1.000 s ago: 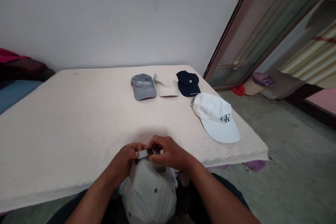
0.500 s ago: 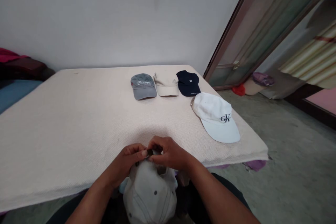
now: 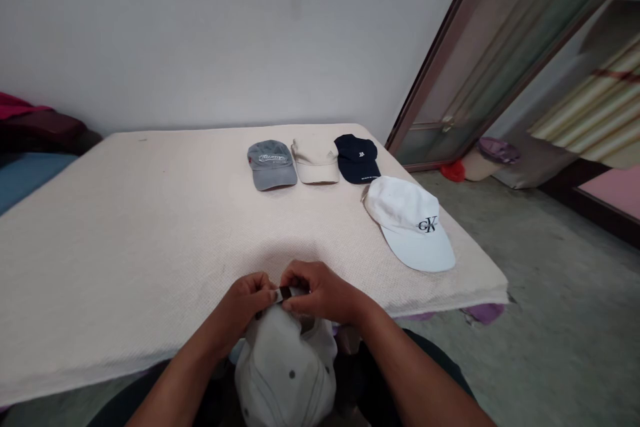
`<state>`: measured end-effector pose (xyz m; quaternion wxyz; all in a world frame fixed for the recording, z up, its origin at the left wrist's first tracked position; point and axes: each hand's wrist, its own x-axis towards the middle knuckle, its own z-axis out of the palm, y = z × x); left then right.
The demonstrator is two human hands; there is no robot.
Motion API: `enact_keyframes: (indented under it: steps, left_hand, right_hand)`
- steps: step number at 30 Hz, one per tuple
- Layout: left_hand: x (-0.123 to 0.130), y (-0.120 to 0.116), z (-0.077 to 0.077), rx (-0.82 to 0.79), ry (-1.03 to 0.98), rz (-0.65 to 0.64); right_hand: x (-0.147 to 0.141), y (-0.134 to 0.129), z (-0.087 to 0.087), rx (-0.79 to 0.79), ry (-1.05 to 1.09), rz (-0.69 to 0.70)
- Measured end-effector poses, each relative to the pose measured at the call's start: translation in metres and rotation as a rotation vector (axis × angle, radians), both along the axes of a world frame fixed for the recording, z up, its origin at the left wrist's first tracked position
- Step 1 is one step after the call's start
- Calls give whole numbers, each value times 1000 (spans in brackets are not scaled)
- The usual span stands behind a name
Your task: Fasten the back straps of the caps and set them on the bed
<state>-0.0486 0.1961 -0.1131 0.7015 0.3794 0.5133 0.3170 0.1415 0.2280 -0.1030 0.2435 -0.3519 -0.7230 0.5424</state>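
Observation:
Close to my body, at the front edge of the table, is a pale grey-white baseball cap (image 3: 285, 373) with its back strap (image 3: 285, 293) uppermost. A dark buckle sits on the strap. My left hand (image 3: 250, 300) pinches the strap's left part between thumb and fingers. From the other side, my right hand (image 3: 320, 290) grips the strap beside the buckle, its fingers bent. Part of the strap is hidden by my fingers. The cap's brim is out of sight.
On the cloth-covered table (image 3: 150, 227) lie a grey cap (image 3: 273, 165), a beige cap (image 3: 317, 161), a navy cap (image 3: 358, 159) and a white cap (image 3: 410, 223) with black letters. A wall (image 3: 200, 53) stands behind. Floor (image 3: 550, 293) shows at the right.
My two hands have drawn slightly apart at the strap, and more of its light end shows left of the buckle. The caps on the table stay in place.

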Motion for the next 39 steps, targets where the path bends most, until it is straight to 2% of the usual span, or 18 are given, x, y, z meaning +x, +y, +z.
enact_keyframes:
  steps: [8, 11, 18, 23, 32, 36, 39]
  left_hand:
    - [-2, 1, -3, 106, 11, -18]
    - [-3, 1, -3, 85, 0, -17]
    - [-1, -1, 4, 69, -72, 23]
    - [-2, -1, -2, 10, -37, -18]
    - [-2, 0, -8, 82, -33, -20]
    - [-2, 1, -8, 84, -20, -40]
    - [-1, 0, -5, 97, -15, -38]
  right_hand:
    - [0, 2, -4, -110, 51, 27]
    - [0, 2, -4, -133, 68, 39]
    - [-1, 3, -4, -116, 62, 31]
    - [-1, 2, -6, -101, 33, 13]
    - [-1, 3, -6, -117, 46, 23]
    - [3, 6, -7, -182, 62, 63]
    - [9, 9, -10, -304, 107, 93]
